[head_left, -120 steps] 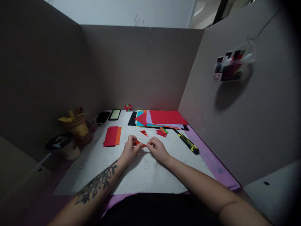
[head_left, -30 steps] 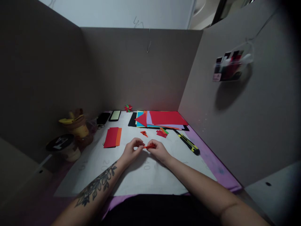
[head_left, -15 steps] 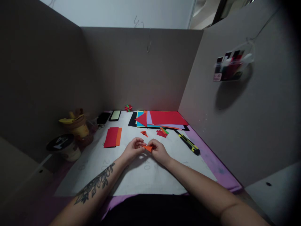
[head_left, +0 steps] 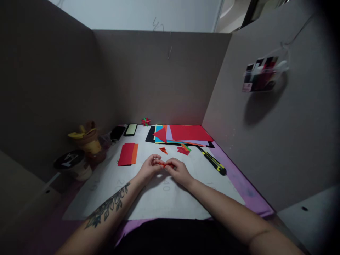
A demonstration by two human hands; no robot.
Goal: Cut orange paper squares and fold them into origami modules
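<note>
My left hand (head_left: 151,166) and my right hand (head_left: 178,170) meet over the white sheet (head_left: 148,205), both pinching a small orange paper piece (head_left: 164,164) that their fingers mostly cover. Just beyond them lie small folded orange pieces (head_left: 163,151). To the right of those is a little pile of red, orange and green pieces (head_left: 183,150). Red and orange paper strips (head_left: 127,154) are stacked left of my left hand.
Coloured sheets (head_left: 191,133) lie at the back, with a black and yellow cutter (head_left: 214,163) at the right. A paper star (head_left: 145,122), a phone (head_left: 130,130), a lidded cup (head_left: 73,164) and a yellow-brown container (head_left: 89,141) stand or lie leftward.
The orange piece has turned between my fingers and shows less of its surface. My right thumb and fingers have closed in over it. The view has shifted slightly.
</note>
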